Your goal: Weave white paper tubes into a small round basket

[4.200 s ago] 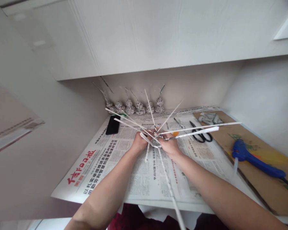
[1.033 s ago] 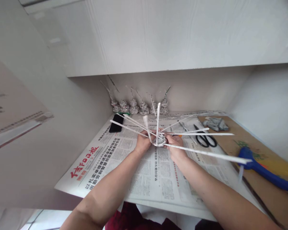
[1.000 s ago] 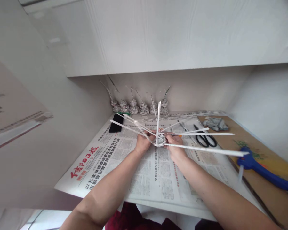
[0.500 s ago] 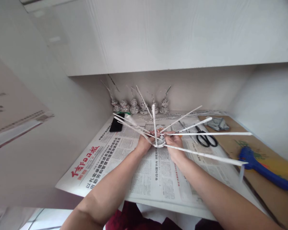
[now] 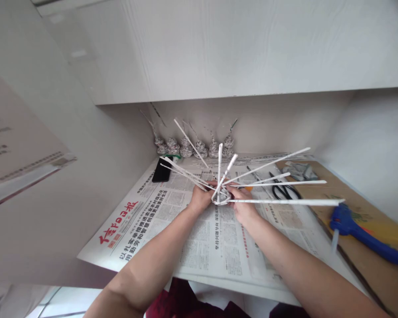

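Between my two hands is a small round weave of rolled paper (image 5: 221,197), its long white paper sticks (image 5: 285,202) fanning out to the left, the back and the right. My left hand (image 5: 201,197) grips its left side, with some fingers hidden behind the sticks. On the right side, my right hand (image 5: 244,204) is closed on the weave, its thumb and fingers near the base of the sticks. Newspaper sheets (image 5: 199,247) lie under both hands.
Several woven gourd shapes (image 5: 200,148) stand along the back wall. A black phone (image 5: 162,170) lies at left. Scissors (image 5: 285,191), a crumpled grey cloth (image 5: 300,170) and a blue glue gun (image 5: 358,227) are at right, partly on brown cardboard (image 5: 351,260). A cabinet (image 5: 235,48) overhangs the back.
The weave has been turned in my hands, so its sticks point differently. One stick that pointed low right now lies nearly level, and another now rises near the middle.
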`<move>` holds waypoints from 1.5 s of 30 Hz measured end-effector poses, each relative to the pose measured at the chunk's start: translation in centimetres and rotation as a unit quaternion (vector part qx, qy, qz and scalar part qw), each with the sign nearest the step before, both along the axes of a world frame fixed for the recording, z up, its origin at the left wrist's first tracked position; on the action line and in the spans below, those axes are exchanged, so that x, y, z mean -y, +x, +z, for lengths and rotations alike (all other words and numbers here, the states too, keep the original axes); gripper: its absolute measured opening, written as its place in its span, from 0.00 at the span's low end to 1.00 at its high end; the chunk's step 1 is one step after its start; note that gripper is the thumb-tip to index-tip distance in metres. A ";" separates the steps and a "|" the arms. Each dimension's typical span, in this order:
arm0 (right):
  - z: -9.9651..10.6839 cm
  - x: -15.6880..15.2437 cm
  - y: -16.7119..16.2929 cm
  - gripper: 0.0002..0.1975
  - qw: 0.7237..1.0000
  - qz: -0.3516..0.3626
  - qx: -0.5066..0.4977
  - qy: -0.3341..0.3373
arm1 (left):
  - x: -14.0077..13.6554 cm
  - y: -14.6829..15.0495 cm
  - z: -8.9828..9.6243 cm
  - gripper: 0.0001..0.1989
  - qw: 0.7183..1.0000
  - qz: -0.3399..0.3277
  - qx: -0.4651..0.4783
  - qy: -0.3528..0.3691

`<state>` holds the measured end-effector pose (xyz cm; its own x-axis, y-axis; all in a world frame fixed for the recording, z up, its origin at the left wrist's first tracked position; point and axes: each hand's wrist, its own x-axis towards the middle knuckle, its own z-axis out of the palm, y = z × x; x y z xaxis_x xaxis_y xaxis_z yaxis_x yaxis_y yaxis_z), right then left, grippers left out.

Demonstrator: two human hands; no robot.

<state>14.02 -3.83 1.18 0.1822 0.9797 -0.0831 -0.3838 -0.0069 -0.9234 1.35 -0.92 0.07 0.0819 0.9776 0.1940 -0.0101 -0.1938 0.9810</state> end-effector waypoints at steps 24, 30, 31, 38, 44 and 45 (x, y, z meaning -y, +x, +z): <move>0.1 -0.2 0.3 0.18 0.998 -0.020 -0.051 -0.044 | -0.2 0.1 -0.1 0.12 1.000 0.012 0.002 0.001; 0.6 0.1 0.0 0.18 0.999 -0.051 -0.014 -0.007 | -0.3 -0.2 0.0 0.11 0.999 0.045 0.003 0.000; 0.5 0.1 -0.1 0.17 0.999 -0.047 0.005 0.012 | -0.3 -0.2 0.1 0.11 0.999 0.047 0.001 0.004; -1.0 -0.4 0.1 0.16 0.992 0.011 0.099 0.071 | -0.4 -0.3 0.3 0.08 0.997 0.064 -0.019 0.024; -0.6 -0.3 1.2 0.16 0.956 0.049 0.263 0.118 | -0.7 -0.6 -0.2 0.06 0.997 0.064 -0.047 0.023; -0.5 -0.2 1.3 0.16 0.945 0.064 0.296 0.125 | -0.6 -0.5 -0.2 0.05 0.996 0.063 -0.058 0.028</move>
<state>15.36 -3.60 0.70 0.0040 0.9725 0.2327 0.1899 0.2277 -0.9550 0.81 -0.29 -0.15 -0.0151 0.9695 0.2445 0.1313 -0.2405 0.9617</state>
